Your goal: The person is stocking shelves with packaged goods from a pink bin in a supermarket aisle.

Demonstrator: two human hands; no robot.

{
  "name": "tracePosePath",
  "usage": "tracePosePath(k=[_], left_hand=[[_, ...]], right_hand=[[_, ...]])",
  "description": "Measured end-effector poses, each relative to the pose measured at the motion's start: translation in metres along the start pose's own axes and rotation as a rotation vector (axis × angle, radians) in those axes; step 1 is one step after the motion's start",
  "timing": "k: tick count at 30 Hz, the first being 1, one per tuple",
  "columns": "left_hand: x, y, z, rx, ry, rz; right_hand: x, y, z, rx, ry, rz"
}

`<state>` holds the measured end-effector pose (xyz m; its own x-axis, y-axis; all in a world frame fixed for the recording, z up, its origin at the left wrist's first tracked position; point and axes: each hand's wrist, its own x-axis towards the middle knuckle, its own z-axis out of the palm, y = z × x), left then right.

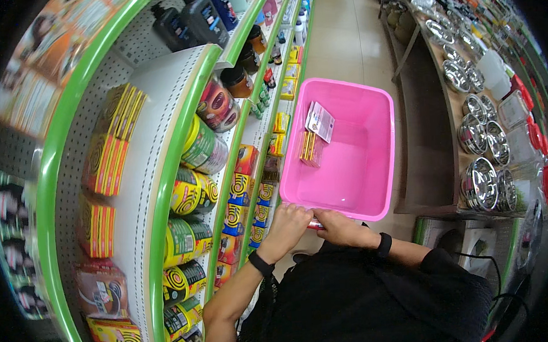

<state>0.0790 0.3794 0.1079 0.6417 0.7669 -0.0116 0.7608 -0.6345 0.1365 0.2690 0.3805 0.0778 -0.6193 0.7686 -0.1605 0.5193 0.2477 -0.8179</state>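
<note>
In the head view, my distant feed shows a left hand [290, 224] and right hand [344, 230] close together at the near rim of a pink tub [361, 160], fingers curled narrow over a red piece [316, 224], seemingly for a firm two-handed hold. Elbows bend outward, knuckles up. Inside, yellow packets [309, 149] and a white pack [320, 123] lean together leftward, probably propped by the wall.
</note>
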Motion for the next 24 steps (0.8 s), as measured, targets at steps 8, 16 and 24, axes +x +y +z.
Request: tracePosePath(k=[8,16,24], left_hand=[[0.109,-0.024,0.035,0.061,-0.079,0.077],[0.204,-0.036,0.086,0.125,-0.34,0.043],[0.227,-0.078,0.183,0.163,-0.353,0.036]], right_hand=[[0.033,0.063,-0.041,0.145,0.056,0.289],[0.079,0.151,-0.032,0.261,0.333,0.482],[0.164,0.239,0.034,0.168,0.42,0.532]])
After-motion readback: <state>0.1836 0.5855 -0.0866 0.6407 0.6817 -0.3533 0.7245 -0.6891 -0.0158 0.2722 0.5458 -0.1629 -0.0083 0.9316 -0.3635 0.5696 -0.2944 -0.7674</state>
